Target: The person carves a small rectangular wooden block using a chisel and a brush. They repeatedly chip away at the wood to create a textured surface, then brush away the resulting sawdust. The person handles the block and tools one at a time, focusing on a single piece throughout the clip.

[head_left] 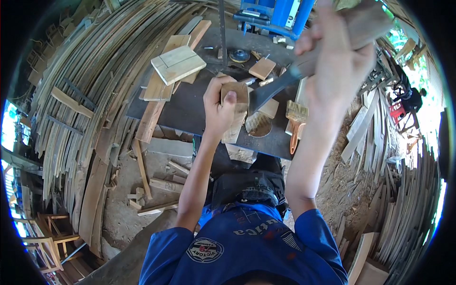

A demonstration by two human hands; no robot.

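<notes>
Wooden planks (pixel 102 78) flank the cluttered dark worktable (pixel 183 110).

Dark table (pixel 278 137): boards (pixel 157 90) piled along left edge; disc (pixel 239 56) toward far edge; wood block (pixel 262 69) near disc; paintbrush (pixel 297 120) at near right corner.

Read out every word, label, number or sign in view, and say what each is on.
Shirt, round badge: legible words and a number, not copied here.
Shirt chest: large inverted lettering, not copied.
Wood offcut on the floor: dark marked letters, not copied.
Blue machine: white strip, markings too small to read.
Block in left hand: none visible.
</notes>
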